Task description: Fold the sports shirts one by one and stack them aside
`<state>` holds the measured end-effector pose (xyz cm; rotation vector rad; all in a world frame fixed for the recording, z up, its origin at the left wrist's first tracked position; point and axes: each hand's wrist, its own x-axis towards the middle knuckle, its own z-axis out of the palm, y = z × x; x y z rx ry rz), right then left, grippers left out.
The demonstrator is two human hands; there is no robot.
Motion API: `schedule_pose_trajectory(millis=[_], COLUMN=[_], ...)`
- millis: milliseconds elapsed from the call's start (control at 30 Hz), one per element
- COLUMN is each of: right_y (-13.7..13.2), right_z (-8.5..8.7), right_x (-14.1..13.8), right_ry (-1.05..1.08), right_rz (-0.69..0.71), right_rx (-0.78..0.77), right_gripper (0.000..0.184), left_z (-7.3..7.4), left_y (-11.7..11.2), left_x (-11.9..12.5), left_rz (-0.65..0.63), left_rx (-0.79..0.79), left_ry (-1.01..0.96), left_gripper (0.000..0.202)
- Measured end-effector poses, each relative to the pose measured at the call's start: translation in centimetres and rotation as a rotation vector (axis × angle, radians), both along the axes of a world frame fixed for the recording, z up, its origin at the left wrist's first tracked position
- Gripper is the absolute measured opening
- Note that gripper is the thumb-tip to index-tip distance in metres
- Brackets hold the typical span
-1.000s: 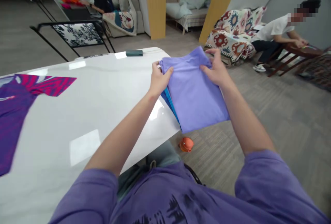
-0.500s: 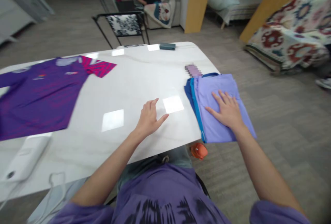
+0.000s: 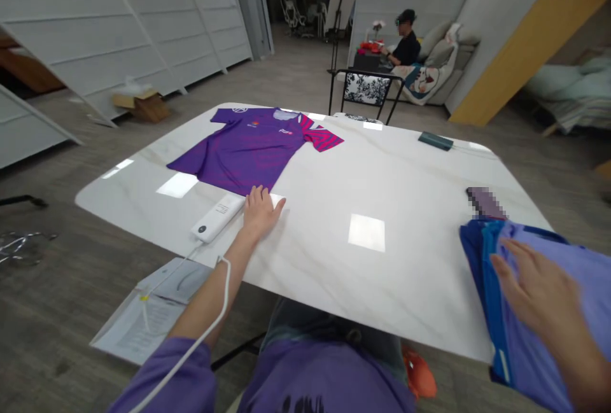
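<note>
My left hand point(image 3: 260, 210) lies open and flat on the white table point(image 3: 363, 235), its fingertips at the near hem of a purple jersey with pink-striped sleeve point(image 3: 248, 147) spread flat. A white power bank point(image 3: 218, 217) sits just left of this hand, its cable trailing over my forearm. My right hand point(image 3: 539, 289) rests open, fingers spread, on a folded lilac shirt point(image 3: 573, 273) that tops a stack with blue garments point(image 3: 480, 266) at the table's right corner.
A dark green case point(image 3: 435, 140) lies at the table's far edge. A black chair point(image 3: 366, 90) stands beyond it. A person sits on a sofa further back. Papers point(image 3: 153, 308) lie on the floor at left, and an orange object point(image 3: 419, 371) lies under the table.
My left hand has slid left across the table to the jersey's hem. My right hand stays flat on the folded stack. My head has turned left.
</note>
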<state>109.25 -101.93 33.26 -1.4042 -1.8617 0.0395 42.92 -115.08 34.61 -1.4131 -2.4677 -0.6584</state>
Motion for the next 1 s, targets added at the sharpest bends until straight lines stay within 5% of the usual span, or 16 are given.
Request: schedule_pose_trajectory(millis=[167,333,433,533,633,733,867,1000], right_y=[4.0,11.7,16.4,19.9,22.1,24.0,27.1,30.0], right_z=[3.2,5.8,7.3,8.1,8.2,7.7,6.7,6.3], right_x=[-20.8,-40.7,-49.8,-55.4,-56.5,-53.5,-45.1,-35.4], right_ry=[-0.277,-0.341,-0.306,-0.294,-0.33,-0.317,-0.21,-0.089], right_rz=[0.336,0.529,0.506,0.465,0.449,0.417,0.383,0.311], right_rx=[-0.192,-0.288,-0.266,-0.29,-0.294,-0.216,-0.187,-0.204], right_gripper=[0.073,0.073,0.075,0.074,0.07,0.058,0.041,0.049], left_z=[-1.0,-1.4,-1.4,-1.1,-0.7,-0.2,0.0,-0.5], left_y=[-0.3,-1.1,-1.1,-0.8,-0.6,-0.7,-0.8,-0.7], left_x=[-0.9,-0.6,0.4,2.2,4.3,6.9,11.5,17.5], left_rz=[-0.034,-0.101,-0.138,-0.169,-0.217,-0.291,-0.459,-0.717], left_rx=[-0.028,-0.05,-0.028,-0.006,-0.018,-0.044,-0.091,-0.179], left_ry=[-0.018,-0.016,-0.023,-0.037,-0.066,-0.1,-0.138,-0.166], left_gripper=[0.073,0.075,0.072,0.068,0.064,0.067,0.074,0.08])
